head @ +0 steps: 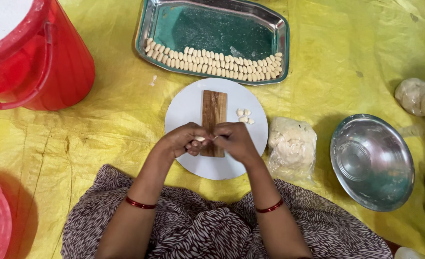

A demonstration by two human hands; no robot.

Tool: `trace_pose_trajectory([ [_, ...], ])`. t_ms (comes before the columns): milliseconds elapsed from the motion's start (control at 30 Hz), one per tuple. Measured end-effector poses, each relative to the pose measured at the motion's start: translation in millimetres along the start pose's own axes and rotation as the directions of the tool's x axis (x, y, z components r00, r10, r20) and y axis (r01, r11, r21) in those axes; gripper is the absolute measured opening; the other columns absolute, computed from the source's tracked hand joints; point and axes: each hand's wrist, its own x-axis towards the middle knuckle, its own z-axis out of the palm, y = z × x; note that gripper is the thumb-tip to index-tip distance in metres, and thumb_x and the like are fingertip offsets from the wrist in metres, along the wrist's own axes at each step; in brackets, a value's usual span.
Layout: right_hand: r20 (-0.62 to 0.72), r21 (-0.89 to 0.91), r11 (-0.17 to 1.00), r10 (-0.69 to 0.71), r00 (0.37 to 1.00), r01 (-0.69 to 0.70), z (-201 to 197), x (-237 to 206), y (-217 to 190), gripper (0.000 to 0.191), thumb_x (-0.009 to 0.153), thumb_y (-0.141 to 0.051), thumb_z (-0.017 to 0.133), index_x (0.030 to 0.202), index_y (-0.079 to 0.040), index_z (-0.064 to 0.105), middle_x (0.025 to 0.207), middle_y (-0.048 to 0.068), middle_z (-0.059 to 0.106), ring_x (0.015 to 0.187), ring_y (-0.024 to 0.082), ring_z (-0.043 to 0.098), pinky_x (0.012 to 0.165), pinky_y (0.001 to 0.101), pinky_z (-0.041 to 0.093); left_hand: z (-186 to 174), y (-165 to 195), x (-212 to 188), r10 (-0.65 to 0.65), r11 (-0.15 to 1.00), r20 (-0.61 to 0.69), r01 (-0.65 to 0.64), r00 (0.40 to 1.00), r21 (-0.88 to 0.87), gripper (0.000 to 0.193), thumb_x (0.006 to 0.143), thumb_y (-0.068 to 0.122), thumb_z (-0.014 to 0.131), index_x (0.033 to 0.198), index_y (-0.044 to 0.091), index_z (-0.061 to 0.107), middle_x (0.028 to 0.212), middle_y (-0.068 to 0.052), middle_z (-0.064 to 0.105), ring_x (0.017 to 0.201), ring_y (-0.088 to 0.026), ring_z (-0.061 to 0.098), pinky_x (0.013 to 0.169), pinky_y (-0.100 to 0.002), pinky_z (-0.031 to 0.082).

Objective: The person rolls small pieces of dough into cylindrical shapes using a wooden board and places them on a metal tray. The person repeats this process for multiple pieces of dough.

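While your left hand [183, 139] and right hand [234, 140] pinch a small dough piece [200, 139] between closed fingertips over the ribbed wooden board [214, 110], two rows of shaped pieces [212, 62] already fill the near edge of the steel tray [212, 19] beyond the board — a few more [244, 115] lie just right of it — and the bagged dough lump [291, 144] further right looks largely unused.
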Motion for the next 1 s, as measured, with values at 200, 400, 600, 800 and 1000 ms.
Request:
trace_pose_trajectory([
  [200,-0.398,0.239,0.964,0.203,0.895,-0.113,-84,2,36,0.025,0.09,-0.022,0.066,0.092,0.002,0.073,0.077,0.005,0.067,0.059,0.013,0.06,0.054,0.0299,0.055,3,6,2,0.128,0.98,-0.229,-0.087,0.965,0.179,0.029,0.098,0.027,0.061,0.076,0.008,0.061,0.055,0.004,0.044,0.042,-0.008,0.033,0.04,-0.027,0.027],
  [400,-0.567,-0.467,0.818,0.014,0.824,-0.335,-89,0,54,0.026,0.094,-0.025,0.069,0.096,-0.002,0.079,0.083,0.014,0.074,0.069,0.025,0.068,0.064,0.0361,0.056,18,5,4,0.21,0.965,-0.226,-0.164,0.951,0.207,0.045,0.102,0.042,0.057,0.109,0.0,0.074,0.071,0.0,0.057,0.053,-0.009,0.049,0.05,-0.026,0.044],
  [600,-0.626,-0.553,0.664,0.067,0.777,-0.503,-76,8,52,0.035,0.08,-0.038,0.084,0.084,-0.003,0.079,0.077,0.015,0.075,0.068,0.032,0.071,0.066,0.0405,0.057,10,5,4,0.188,0.976,-0.23,-0.154,0.955,0.154,0.059,0.094,0.039,0.065,0.138,0.0,0.059,0.084,-0.001,0.07,0.058,-0.011,0.06,0.057,-0.028,0.055],
  [800,-0.614,-0.321,0.835,0.175,0.769,-0.446,-82,10,35,0.026,0.095,-0.029,0.078,0.094,-0.004,0.079,0.077,0.012,0.076,0.063,0.019,0.069,0.063,0.0318,0.055,15,6,4,0.164,0.975,-0.212,-0.125,0.963,0.182,0.066,0.094,0.033,0.069,0.148,0.0,0.05,0.077,-0.004,0.068,0.053,-0.01,0.056,0.052,-0.026,0.05],
  [1000,-0.112,-0.061,0.985,0.156,0.981,-0.163,-32,13,-12,0.027,0.086,-0.005,0.075,0.113,-0.009,0.076,0.105,0.004,0.078,0.09,0.01,0.076,0.083,0.0276,0.06,22,14,-5,0.157,0.97,-0.181,-0.117,0.971,0.214,0.078,0.091,0.032,0.07,0.154,0.004,0.035,0.075,-0.002,0.066,0.053,-0.009,0.056,0.052,-0.026,0.05],
])
